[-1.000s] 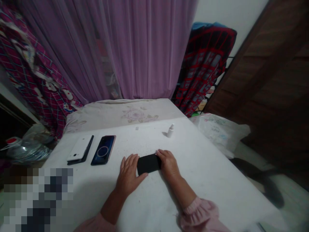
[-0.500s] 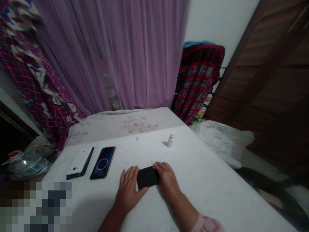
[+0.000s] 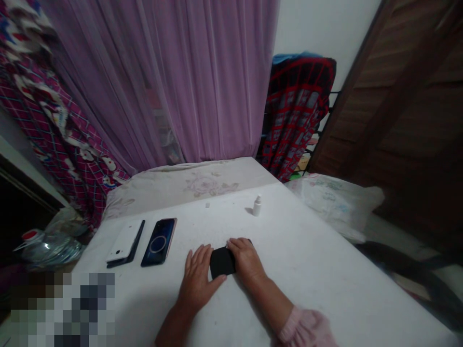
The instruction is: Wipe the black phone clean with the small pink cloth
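A: Where do we have the black slab, and which way does it point?

B: It lies on the white-covered table, nearer to us than the white bottle and to the left of it. Its long axis runs from left to right before us, the right end set slightly farther off than the left. We can't tell which end is its top.

A: How do we hold it?

B: Our left hand has its thumb spread from the fingers and pinches the slab's left end, thumb at the near edge. Our right hand lies over the right part, fingers close together; a dark corner shows beyond the knuckles. We can't tell whether that hand pinches anything.

A: And the others?

B: Well left of the bottle we see a blue phone with a ring on its back, and farther left a white phone on top of a dark one. Unlike our slab, these point lengthwise away from us, far ends leaning right. The bottle itself stands upright.
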{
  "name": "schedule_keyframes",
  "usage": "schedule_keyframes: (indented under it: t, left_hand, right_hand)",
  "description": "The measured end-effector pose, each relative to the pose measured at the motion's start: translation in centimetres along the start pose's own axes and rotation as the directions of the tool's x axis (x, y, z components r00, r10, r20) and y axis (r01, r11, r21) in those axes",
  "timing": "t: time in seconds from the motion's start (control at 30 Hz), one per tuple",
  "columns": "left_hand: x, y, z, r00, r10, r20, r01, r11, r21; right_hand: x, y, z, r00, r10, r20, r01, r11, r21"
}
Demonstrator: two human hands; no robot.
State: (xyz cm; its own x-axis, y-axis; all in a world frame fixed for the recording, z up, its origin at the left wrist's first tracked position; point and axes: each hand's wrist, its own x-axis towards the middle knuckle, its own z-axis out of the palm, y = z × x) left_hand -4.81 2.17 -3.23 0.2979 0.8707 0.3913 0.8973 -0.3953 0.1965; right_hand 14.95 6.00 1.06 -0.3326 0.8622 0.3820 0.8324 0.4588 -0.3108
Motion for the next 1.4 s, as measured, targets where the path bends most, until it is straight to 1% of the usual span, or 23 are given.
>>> schedule_keyframes:
  t: [0.13,0.17,0.23,0.3,0.43,0.5,0.53,0.6,0.67,0.77,0.83,0.9,1.0,1.1,1.2,1.27,1.33,1.4]
  left_hand:
    - [0.1,0.1,-0.3,0.999,-0.017,0.048,0.018,1.000,-0.020]
    - [0.2,0.1,-0.3,0.998,-0.021,0.055,0.022,0.999,-0.025]
    - [0.3,0.2,-0.4,0.998,-0.029,0.063,0.031,0.999,-0.031]
    - [0.3,0.3,-0.5,0.997,-0.035,0.069,0.038,0.999,-0.033]
    - [0.4,0.5,-0.8,0.996,-0.035,0.077,0.037,0.999,-0.026]
    - [0.5,0.6,-0.9,0.997,-0.036,0.075,0.038,0.999,-0.025]
    - [0.5,0.6,-1.0,0.997,-0.039,0.074,0.041,0.999,-0.025]
    - [0.6,0.7,-1.1,0.996,-0.045,0.078,0.047,0.998,-0.028]
    - [0.6,0.7,-1.2,0.995,-0.052,0.091,0.055,0.998,-0.031]
    - [0.7,0.7,-1.2,0.992,-0.058,0.109,0.062,0.998,-0.034]
    - [0.7,0.8,-1.1,0.992,-0.059,0.113,0.063,0.997,-0.034]
    - [0.7,0.9,-1.1,0.992,-0.059,0.114,0.063,0.998,-0.032]
    - [0.9,1.2,-1.2,0.991,-0.053,0.123,0.057,0.998,-0.030]
    - [1.1,1.4,-1.4,0.989,-0.052,0.142,0.058,0.998,-0.037]
    - [1.3,1.4,-1.6,0.985,-0.065,0.158,0.072,0.997,-0.042]
    - [1.3,1.4,-1.6,0.986,-0.068,0.155,0.076,0.996,-0.042]
    - [1.3,1.4,-1.6,0.987,-0.064,0.146,0.071,0.996,-0.045]
    - [1.3,1.5,-1.6,0.988,-0.064,0.139,0.071,0.996,-0.049]
  right_hand:
    - [-0.6,2.4,-1.7,0.988,0.152,0.010,-0.152,0.988,-0.020]
    - [-0.8,2.8,-2.0,0.984,0.179,0.004,-0.179,0.984,-0.027]
    - [-0.9,2.9,-2.0,0.982,0.191,-0.006,-0.191,0.981,-0.035]
    - [-0.6,1.8,-1.4,0.989,0.145,-0.003,-0.145,0.989,-0.030]
    - [0.1,-1.4,0.1,0.999,-0.020,0.036,0.019,1.000,0.018]
    - [0.1,-1.8,0.3,0.998,-0.049,0.041,0.047,0.998,0.043]
    - [0.1,-1.6,0.1,0.999,-0.040,0.037,0.038,0.998,0.048]
    - [-0.3,-0.2,-0.5,1.000,0.021,0.014,-0.022,0.999,0.045]
    - [-0.7,1.8,-1.5,0.992,0.122,-0.016,-0.122,0.992,0.033]
    - [-1.4,4.6,-2.8,0.958,0.282,-0.041,-0.281,0.959,0.035]
    - [-1.6,5.6,-3.3,0.938,0.345,-0.038,-0.342,0.938,0.060]
    - [-1.5,5.7,-3.4,0.932,0.362,-0.032,-0.358,0.930,0.087]
    - [-0.9,4.8,-3.4,0.935,0.354,-0.016,-0.352,0.933,0.077]
    - [0.0,3.1,-3.3,0.944,0.327,0.034,-0.328,0.945,0.008]
    - [1.0,0.8,-2.7,0.965,0.235,0.117,-0.231,0.972,-0.043]
    - [1.6,-0.8,-2.0,0.973,0.162,0.166,-0.156,0.987,-0.044]
    - [2.0,-2.2,-1.4,0.976,0.101,0.191,-0.097,0.995,-0.032]
    - [2.3,-2.9,-1.1,0.977,0.066,0.204,-0.063,0.998,-0.019]
